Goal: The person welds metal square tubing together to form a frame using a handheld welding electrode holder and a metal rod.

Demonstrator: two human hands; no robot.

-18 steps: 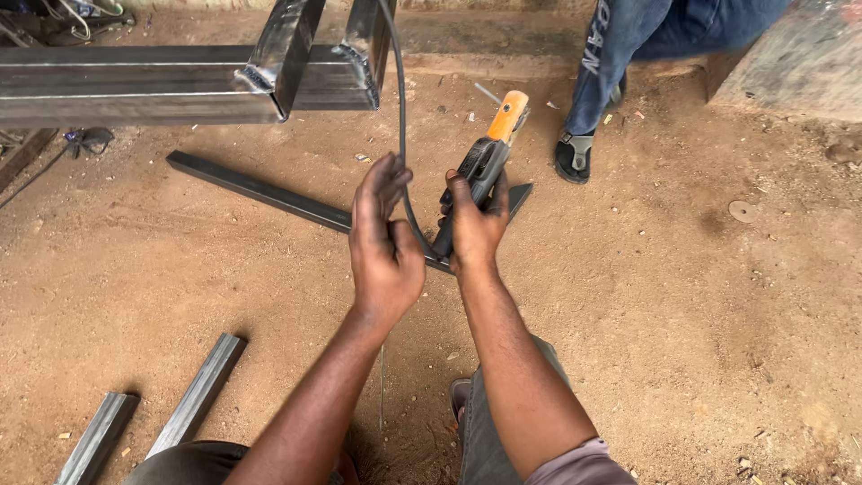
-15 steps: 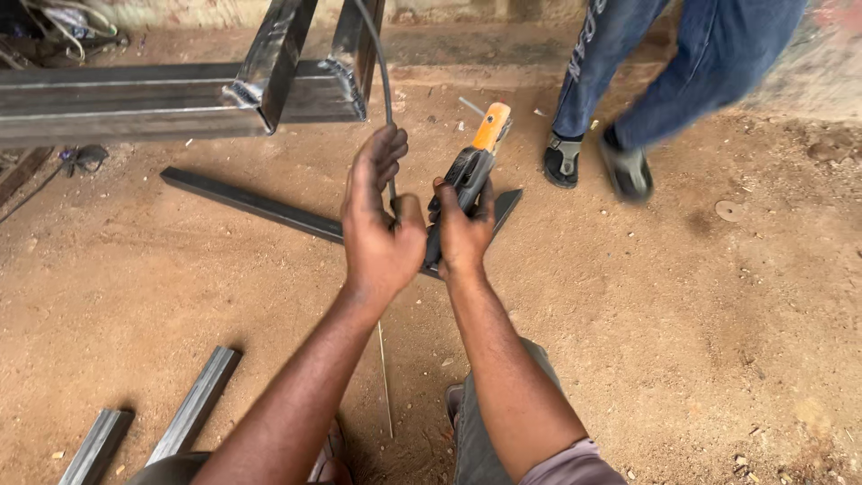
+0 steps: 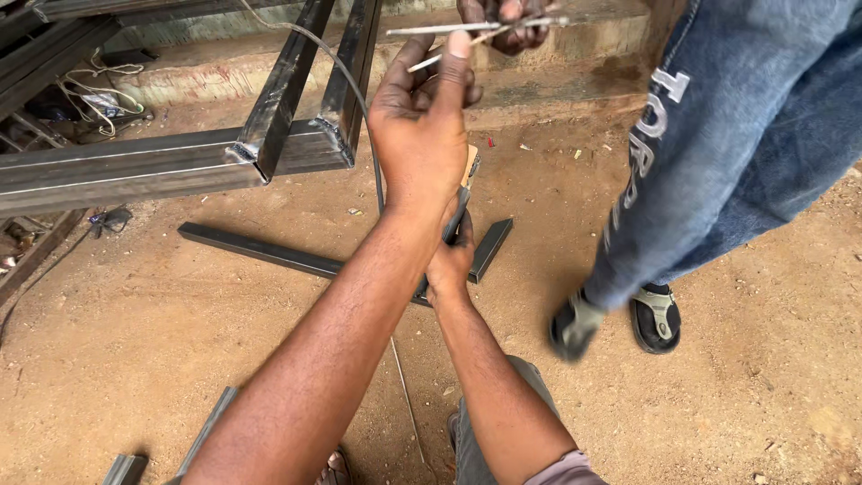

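your left hand [image 3: 420, 126] is raised, its fingertips [image 3: 458, 47] pinching one thin welding rod [image 3: 429, 61] from the bundle a standing person's hand [image 3: 503, 20] holds just above. below the fingers, your right hand [image 3: 449, 260] clasps the electrode holder [image 3: 460, 208] low over the dirt, apparently kept ready. the steel frame [image 3: 269, 144] crowds the left; the person's legs [image 3: 709, 153] close the right.
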